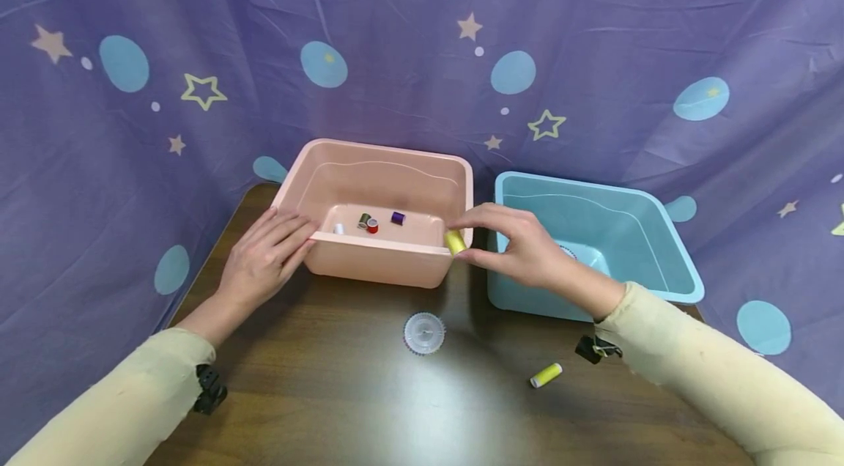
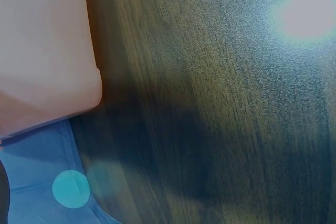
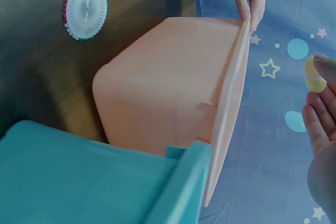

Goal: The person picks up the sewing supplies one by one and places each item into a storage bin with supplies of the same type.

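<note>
Between thumb and fingertips my right hand (image 1: 521, 242) pinches a yellow thread spool (image 1: 455, 242), at the front right rim of the pink bin (image 1: 376, 264). In the right wrist view, that spool (image 3: 315, 74) shows at the right edge. My left hand (image 1: 267, 253) grips the bin's rim at its front left corner. Inside the bin lie a white spool (image 1: 338, 229), an olive green spool (image 1: 364, 220), a red spool (image 1: 372, 226) and a purple spool (image 1: 398, 217). The left wrist view does not show the left hand's fingers.
A blue bin (image 1: 593, 206) stands right of the pink one, with a partly hidden round pin wheel (image 1: 568, 252) inside. On the wooden table (image 1: 316, 378) lie another pin wheel (image 1: 424, 333) and a second yellow spool (image 1: 546, 376). A purple curtain (image 1: 409, 26) hangs behind.
</note>
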Action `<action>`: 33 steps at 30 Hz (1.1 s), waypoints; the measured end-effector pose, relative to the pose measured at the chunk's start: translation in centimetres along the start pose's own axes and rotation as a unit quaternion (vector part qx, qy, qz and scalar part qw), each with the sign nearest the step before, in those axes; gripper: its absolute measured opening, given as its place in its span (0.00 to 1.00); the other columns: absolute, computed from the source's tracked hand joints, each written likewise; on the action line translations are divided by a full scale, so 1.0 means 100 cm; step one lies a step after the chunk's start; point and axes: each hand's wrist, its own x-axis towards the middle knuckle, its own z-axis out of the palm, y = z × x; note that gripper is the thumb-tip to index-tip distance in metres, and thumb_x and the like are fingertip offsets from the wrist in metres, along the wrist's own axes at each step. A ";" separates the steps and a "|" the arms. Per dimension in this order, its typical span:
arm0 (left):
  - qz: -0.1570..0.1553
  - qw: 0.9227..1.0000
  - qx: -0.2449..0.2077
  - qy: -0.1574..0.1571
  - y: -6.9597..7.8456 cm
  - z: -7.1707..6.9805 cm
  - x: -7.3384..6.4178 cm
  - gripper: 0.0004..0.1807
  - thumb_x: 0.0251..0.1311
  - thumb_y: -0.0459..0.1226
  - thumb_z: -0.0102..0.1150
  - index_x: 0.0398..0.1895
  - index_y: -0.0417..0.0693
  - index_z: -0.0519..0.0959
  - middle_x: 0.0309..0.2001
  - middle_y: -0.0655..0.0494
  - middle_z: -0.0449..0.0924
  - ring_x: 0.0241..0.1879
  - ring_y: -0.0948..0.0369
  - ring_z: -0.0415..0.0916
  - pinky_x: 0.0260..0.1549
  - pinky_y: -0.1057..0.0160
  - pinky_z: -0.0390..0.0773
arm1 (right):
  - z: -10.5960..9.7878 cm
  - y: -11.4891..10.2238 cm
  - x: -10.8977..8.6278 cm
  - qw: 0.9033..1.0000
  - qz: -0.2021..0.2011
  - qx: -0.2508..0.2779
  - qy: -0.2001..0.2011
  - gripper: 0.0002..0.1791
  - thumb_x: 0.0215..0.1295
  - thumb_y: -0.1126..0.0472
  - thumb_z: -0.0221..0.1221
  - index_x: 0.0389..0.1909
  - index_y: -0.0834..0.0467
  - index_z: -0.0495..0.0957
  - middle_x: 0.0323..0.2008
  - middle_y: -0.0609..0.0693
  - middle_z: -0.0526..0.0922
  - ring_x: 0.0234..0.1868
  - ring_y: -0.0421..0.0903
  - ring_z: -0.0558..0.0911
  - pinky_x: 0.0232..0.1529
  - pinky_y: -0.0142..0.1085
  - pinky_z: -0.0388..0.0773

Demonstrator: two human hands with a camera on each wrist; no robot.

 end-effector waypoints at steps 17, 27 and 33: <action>0.000 1.000 0.002 -0.004 0.000 -0.003 -0.001 0.22 0.82 0.47 0.53 0.60 0.42 0.86 0.54 0.41 0.88 0.55 0.38 0.85 0.66 0.34 0.76 | 0.002 0.008 0.041 1.000 -0.004 0.013 0.004 0.22 0.60 0.65 0.78 0.56 0.57 0.88 0.54 0.47 0.90 0.55 0.45 0.87 0.53 0.42 0.82; -0.004 1.000 0.005 -0.014 0.000 -0.003 -0.001 0.23 0.84 0.49 0.50 0.60 0.42 0.86 0.54 0.41 0.88 0.56 0.39 0.84 0.68 0.36 0.75 | 0.011 0.014 0.061 1.000 0.007 0.025 -0.008 0.22 0.62 0.64 0.77 0.57 0.59 0.87 0.54 0.49 0.90 0.56 0.47 0.88 0.58 0.46 0.85; -0.001 1.000 0.006 -0.008 0.001 -0.003 -0.001 0.23 0.83 0.49 0.52 0.59 0.41 0.87 0.54 0.41 0.88 0.55 0.39 0.85 0.65 0.33 0.76 | 0.016 0.018 0.074 1.000 0.016 0.014 -0.013 0.22 0.62 0.63 0.77 0.58 0.58 0.87 0.54 0.50 0.90 0.58 0.48 0.88 0.61 0.46 0.83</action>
